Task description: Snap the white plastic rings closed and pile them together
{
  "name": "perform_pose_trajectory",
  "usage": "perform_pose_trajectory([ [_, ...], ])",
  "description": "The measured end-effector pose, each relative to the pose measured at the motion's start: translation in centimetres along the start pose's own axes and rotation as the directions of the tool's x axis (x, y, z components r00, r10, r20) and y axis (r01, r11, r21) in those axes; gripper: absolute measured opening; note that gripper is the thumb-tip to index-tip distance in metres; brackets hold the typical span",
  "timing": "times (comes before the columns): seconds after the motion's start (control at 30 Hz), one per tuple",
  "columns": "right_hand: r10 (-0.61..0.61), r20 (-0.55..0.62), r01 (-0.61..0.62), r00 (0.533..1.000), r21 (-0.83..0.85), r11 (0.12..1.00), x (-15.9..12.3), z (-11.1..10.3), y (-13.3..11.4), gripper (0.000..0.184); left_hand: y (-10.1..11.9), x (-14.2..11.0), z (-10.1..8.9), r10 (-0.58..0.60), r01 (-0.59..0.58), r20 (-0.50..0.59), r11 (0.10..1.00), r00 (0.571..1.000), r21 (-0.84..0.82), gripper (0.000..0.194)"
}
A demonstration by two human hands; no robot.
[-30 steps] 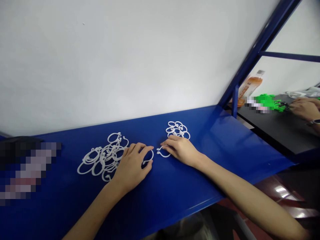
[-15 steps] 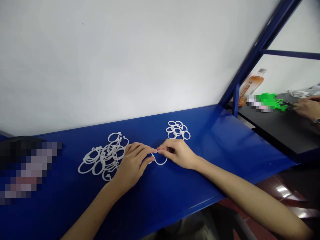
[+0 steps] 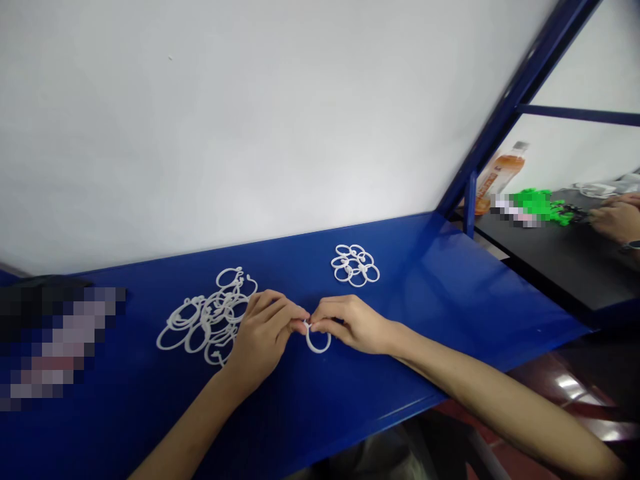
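Both my hands meet over the middle of a blue shelf [image 3: 450, 293]. Between them is one small white plastic ring [image 3: 319, 341]: my left hand [image 3: 263, 337] pinches its top from the left, my right hand [image 3: 350, 325] pinches it from the right, and the ring's loop hangs down toward me. A loose pile of white open rings [image 3: 207, 317] lies just left of my left hand. Behind my right hand lies a tidy cluster of closed white rings [image 3: 355, 265] arranged like a flower.
A white wall rises behind the shelf. A blue frame post [image 3: 505, 110] slants up at the right. Beyond it, on a dark table [image 3: 550, 257], stand an orange drink bottle [image 3: 497, 177] and green parts [image 3: 543, 203], with another person's hand [image 3: 617, 220] beside them.
My hands came together from a little apart and drew back toward me. The ring that lay on the shelf by my right fingers is now pinched by both hands.
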State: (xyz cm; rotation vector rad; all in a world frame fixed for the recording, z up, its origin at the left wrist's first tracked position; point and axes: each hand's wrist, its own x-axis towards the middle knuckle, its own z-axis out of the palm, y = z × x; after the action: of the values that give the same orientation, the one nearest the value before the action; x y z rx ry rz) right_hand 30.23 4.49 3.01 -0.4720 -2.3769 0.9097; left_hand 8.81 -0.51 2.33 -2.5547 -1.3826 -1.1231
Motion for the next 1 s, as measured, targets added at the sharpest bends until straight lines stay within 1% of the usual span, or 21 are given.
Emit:
perform_pose_trajectory([
  [0.07, 0.011, -0.043, -0.012, 0.999, -0.033, 0.999, 0.0, 0.1, 0.0, 0.018, -0.1, 0.1, 0.0, -0.031, 0.032, -0.013, 0.999, 0.999, 0.018, 0.016],
  [0.13, 0.026, -0.099, -0.038, 0.995, -0.119, 0.992, 0.1, -0.1, 0.4, 0.019, -0.3, 0.2, 0.0, -0.082, 0.083, -0.021, 0.995, 0.996, 0.058, 0.011],
  [0.2, 0.046, -0.146, -0.083, 0.988, -0.253, 0.964, 0.2, -0.9, 1.3, 0.022, -0.6, 0.2, 0.1, -0.142, 0.14, 0.004, 0.985, 0.99, 0.105, 0.017],
  [0.27, 0.093, -0.205, -0.169, 0.974, -0.389, 0.906, 0.1, -2.1, 2.5, 0.023, -0.9, 0.1, 0.2, -0.203, 0.191, 0.075, 0.971, 0.976, 0.144, 0.024],
  [0.33, 0.158, -0.29, -0.285, 0.944, -0.475, 0.832, 0.0, -3.5, 3.8, 0.023, -1.1, -0.1, 0.3, -0.249, 0.221, 0.164, 0.96, 0.955, 0.172, 0.031],
  [0.4, 0.232, -0.386, -0.416, 0.893, -0.506, 0.755, -0.2, -4.9, 4.8, 0.021, -1.2, -0.3, 0.4, -0.272, 0.229, 0.237, 0.954, 0.933, 0.192, 0.042],
  [0.47, 0.282, -0.468, -0.517, 0.838, -0.512, 0.686, -0.4, -5.8, 5.5, 0.02, -1.3, -0.6, 0.5, -0.285, 0.229, 0.275, 0.949, 0.918, 0.217, 0.051],
  [0.53, 0.298, -0.524, -0.576, 0.798, -0.514, 0.636, -0.5, -6.3, 5.8, 0.02, -1.4, -0.9, 0.6, -0.294, 0.226, 0.282, 0.941, 0.913, 0.25, 0.056],
  [0.6, 0.309, -0.554, -0.609, 0.773, -0.513, 0.605, -0.6, -6.5, 5.9, 0.02, -1.5, -1.1, 0.6, -0.302, 0.224, 0.282, 0.934, 0.91, 0.278, 0.058],
  [0.67, 0.329, -0.556, -0.626, 0.764, -0.514, 0.586, -0.6, -6.5, 6.0, 0.02, -1.6, -1.2, 0.6, -0.307, 0.223, 0.291, 0.931, 0.906, 0.289, 0.056],
  [0.83, 0.318, -0.544, -0.613, 0.776, -0.535, 0.581, -0.6, -6.7, 6.2, 0.023, -1.4, -1.0, 0.4, -0.308, 0.224, 0.305, 0.933, 0.901, 0.28, 0.037],
  [1.0, 0.313, -0.544, -0.611, 0.779, -0.544, 0.575, -0.6, -6.7, 6.1, 0.025, -1.2, -0.7, 0.5, -0.333, 0.271, 0.259, 0.93, 0.906, 0.249, 0.04],
])
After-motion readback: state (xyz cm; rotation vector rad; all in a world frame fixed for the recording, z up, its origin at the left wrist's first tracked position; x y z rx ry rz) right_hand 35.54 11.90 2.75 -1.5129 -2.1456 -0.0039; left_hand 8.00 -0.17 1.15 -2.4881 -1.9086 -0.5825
